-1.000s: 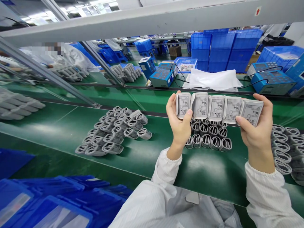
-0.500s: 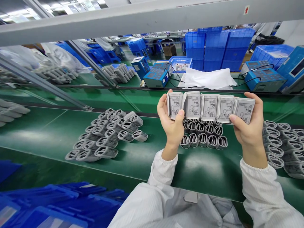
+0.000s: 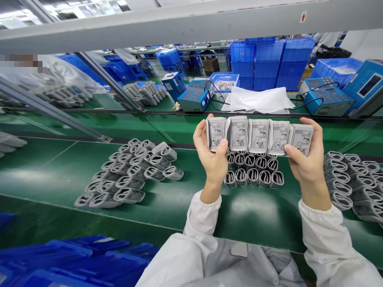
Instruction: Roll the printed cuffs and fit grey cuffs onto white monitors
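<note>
Between my hands, above the green bench, I hold a row of several rolled grey blood pressure cuffs (image 3: 258, 136), pressed side by side. Their printed faces with line drawings are turned toward me. My left hand (image 3: 213, 159) grips the left end of the row, thumb in front. The right end is in my right hand (image 3: 308, 159), its thumb also on the front and its fingers partly hidden behind. Below and behind the row, more rolled cuffs (image 3: 252, 176) stand in neat lines on the bench, the farther ones partly covered by the held row.
Rolled cuffs (image 3: 128, 171) lie grouped on the bench (image 3: 179, 199) at left, with another group (image 3: 356, 183) at right. Blue testers (image 3: 196, 95) and a white sheet (image 3: 259, 99) sit on the shelf behind. A metal beam (image 3: 179, 28) crosses above; blue bins (image 3: 74, 259) are lower left.
The view has shifted slightly, so bench, hands and cuffs appear a little farther left. Both hands keep the same grip on the row of cuffs.
</note>
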Available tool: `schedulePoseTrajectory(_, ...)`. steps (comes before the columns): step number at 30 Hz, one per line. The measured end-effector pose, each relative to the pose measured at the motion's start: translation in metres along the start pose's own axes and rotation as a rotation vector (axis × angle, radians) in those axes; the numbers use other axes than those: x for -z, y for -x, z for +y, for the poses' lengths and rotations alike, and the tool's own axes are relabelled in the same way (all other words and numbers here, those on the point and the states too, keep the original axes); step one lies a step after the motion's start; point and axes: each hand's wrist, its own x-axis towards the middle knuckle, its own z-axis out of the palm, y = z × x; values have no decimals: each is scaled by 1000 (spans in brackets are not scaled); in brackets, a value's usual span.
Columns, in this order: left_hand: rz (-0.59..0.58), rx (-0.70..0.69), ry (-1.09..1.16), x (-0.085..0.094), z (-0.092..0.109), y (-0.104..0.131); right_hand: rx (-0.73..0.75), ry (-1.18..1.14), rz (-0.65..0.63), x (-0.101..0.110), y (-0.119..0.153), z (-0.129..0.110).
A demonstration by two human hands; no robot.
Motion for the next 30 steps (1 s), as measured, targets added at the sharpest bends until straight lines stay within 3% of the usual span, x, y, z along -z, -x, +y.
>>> schedulePoseTrajectory(22,-26,-62,45,5,-5,-3,-29,-111,-14,-2,1,-5)
schedulePoseTrajectory(30,-39,-65,20,7,-10,-4,32,-19,-30,-2,2,-3)
